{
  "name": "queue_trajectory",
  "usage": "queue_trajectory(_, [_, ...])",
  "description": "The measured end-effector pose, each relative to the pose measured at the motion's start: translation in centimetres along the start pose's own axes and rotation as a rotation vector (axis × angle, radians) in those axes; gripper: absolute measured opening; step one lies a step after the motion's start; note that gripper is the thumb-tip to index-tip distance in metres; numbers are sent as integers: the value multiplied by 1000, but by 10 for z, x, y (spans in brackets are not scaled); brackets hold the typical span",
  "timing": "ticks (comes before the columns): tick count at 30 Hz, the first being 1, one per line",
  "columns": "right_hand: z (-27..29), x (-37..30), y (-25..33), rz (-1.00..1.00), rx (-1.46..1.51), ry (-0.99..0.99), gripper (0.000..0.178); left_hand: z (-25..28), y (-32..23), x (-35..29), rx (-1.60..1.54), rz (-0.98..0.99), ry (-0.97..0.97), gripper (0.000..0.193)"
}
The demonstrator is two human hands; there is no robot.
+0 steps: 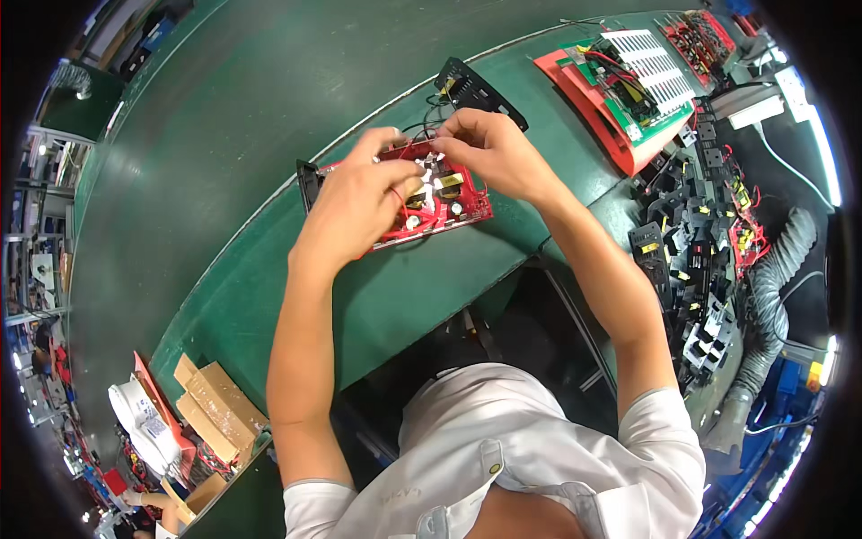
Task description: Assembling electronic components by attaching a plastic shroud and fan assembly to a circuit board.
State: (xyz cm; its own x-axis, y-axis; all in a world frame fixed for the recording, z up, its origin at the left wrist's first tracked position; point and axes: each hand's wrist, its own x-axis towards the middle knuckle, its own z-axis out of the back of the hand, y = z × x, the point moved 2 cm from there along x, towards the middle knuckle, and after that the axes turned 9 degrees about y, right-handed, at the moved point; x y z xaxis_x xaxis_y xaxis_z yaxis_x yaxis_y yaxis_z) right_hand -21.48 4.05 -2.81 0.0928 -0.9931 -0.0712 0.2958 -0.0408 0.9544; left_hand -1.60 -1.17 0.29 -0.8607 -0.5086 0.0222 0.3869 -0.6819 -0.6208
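Worktop (431, 283) beneath red casing (471, 205), shelving (36, 314) leftward

My green table (422, 292) meets a broad grey-green surface (296, 72) along a pale edge. Far to my left stand crowded shelves (36, 315). On my right, a ribbed grey duct (763, 283) bends downward, and beyond it a white strip light (825, 157) glows near the edge of my view.

Red casing (469, 216) partly hidden by left hand (356, 196), co-worker's arm (168, 516) cut off
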Motion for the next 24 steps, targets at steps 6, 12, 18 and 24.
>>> queue_trajectory(6, [-4,-6,-8,270,-329,-98,10,-22,5,-10,5,5,-83,41])
queue_trajectory(12, [-9,-6,-11,258,-442,-79,9,-22,5,-6,81,69,-6,48])
queue_trajectory(18, [-11,-6,-12,316,-499,-104,10,-22,4,-7,79,6,-82,36])
queue_trajectory(24, [-14,-4,-12,318,-545,-101,11,-23,6,-6,91,-13,-106,37])
